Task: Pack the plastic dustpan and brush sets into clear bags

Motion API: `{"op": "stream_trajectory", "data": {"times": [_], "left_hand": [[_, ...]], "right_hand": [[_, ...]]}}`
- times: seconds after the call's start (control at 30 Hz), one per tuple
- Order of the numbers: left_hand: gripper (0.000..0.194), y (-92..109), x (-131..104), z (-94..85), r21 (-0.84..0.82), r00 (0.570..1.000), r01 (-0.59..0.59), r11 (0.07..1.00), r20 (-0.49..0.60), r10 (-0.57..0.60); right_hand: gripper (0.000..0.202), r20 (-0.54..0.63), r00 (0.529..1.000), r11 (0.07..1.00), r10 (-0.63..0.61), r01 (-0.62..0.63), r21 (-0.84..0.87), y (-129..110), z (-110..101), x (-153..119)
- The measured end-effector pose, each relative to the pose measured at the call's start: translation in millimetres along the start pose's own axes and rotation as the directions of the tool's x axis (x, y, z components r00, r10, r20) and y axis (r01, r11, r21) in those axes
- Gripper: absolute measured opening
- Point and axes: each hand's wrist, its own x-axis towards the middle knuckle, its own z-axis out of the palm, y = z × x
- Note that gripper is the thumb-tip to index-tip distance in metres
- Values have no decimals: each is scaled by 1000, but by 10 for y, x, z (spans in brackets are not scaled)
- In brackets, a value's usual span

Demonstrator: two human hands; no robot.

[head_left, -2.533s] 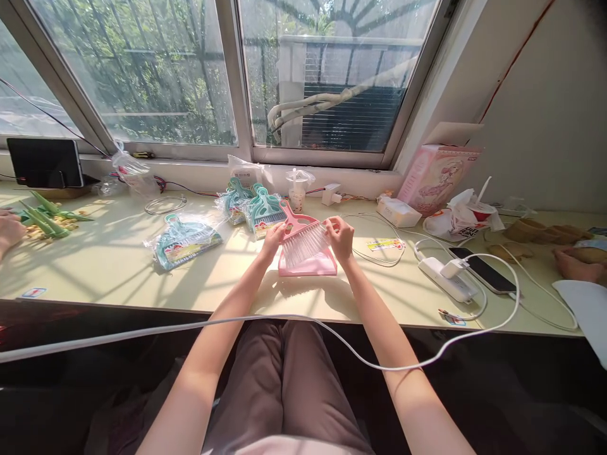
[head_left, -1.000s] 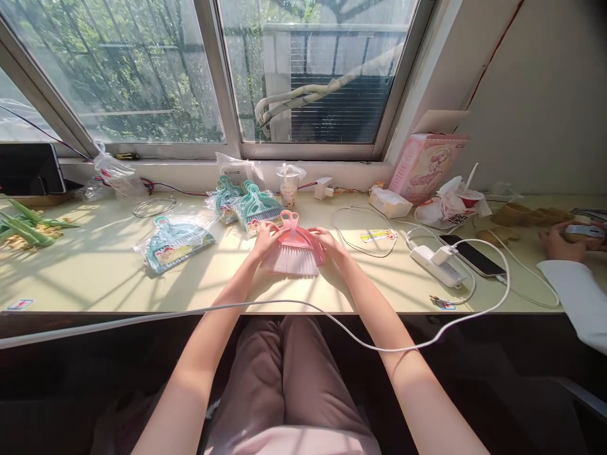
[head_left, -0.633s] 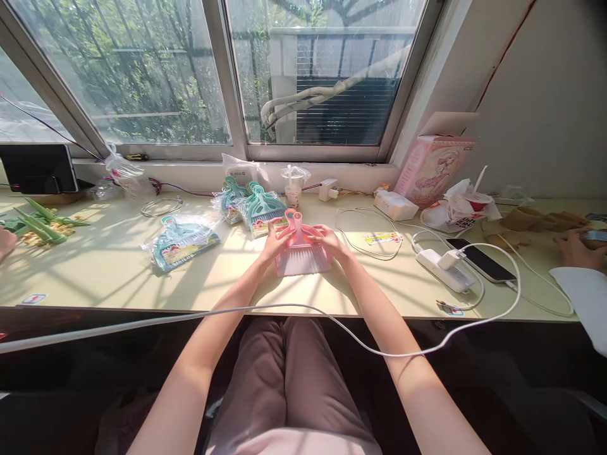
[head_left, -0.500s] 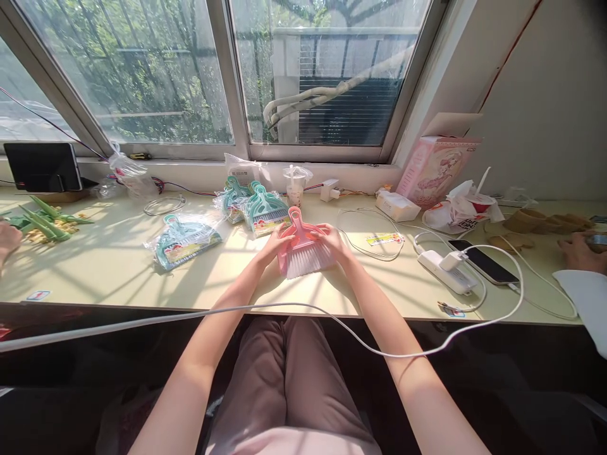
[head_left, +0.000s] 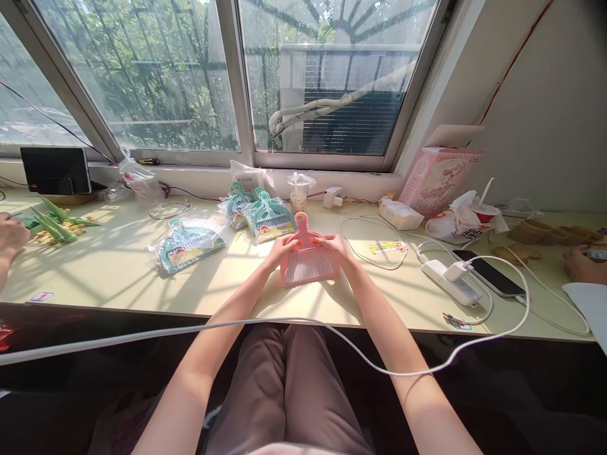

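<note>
A pink dustpan (head_left: 286,275) with a small pink brush (head_left: 309,264) lying in it is between my hands, handles at the top, white bristles toward me. My left hand (head_left: 283,248) grips its left side, thumb on the front. On the right side my right hand (head_left: 336,246) holds it the same way. Several wrapped green brush-and-dustpan sets (head_left: 271,218) are just behind to the left, and another wrapped set (head_left: 187,245) lies farther left. A yellow label card (head_left: 386,247) rests right of my hands.
A white cable (head_left: 332,329) crosses in front of me over my forearms. At right are a power strip (head_left: 450,283), a phone (head_left: 490,273) and a tissue box (head_left: 401,213). Behind stands a plastic cup (head_left: 298,194). Other people's hands show at both edges.
The brush has settled flatter and squarer into the dustpan between my hands; its bristles now sit within the pan's edges. The whole view has shifted slightly.
</note>
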Motion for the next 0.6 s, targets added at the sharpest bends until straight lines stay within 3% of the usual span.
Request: {"op": "stream_trajectory", "data": {"times": [0.3,0.47,0.53,0.6], "left_hand": [[45,3,23,-21,-112,998,49,993,-35,-53],[30,-89,59,-142,-226,978,209,952,68,-198],[25,-120,77,-189,-323,960,271,907,20,-280],[31,-133,110,-235,-475,934,266,839,-87,-346]], "right_hand": [[55,-48,998,997,-41,45,69,163,98,5],[62,-45,997,994,-69,72,86,209,87,175],[60,-182,982,998,-57,49,-49,178,-58,241],[55,-457,885,953,-88,-58,-297,181,-273,262]]}}
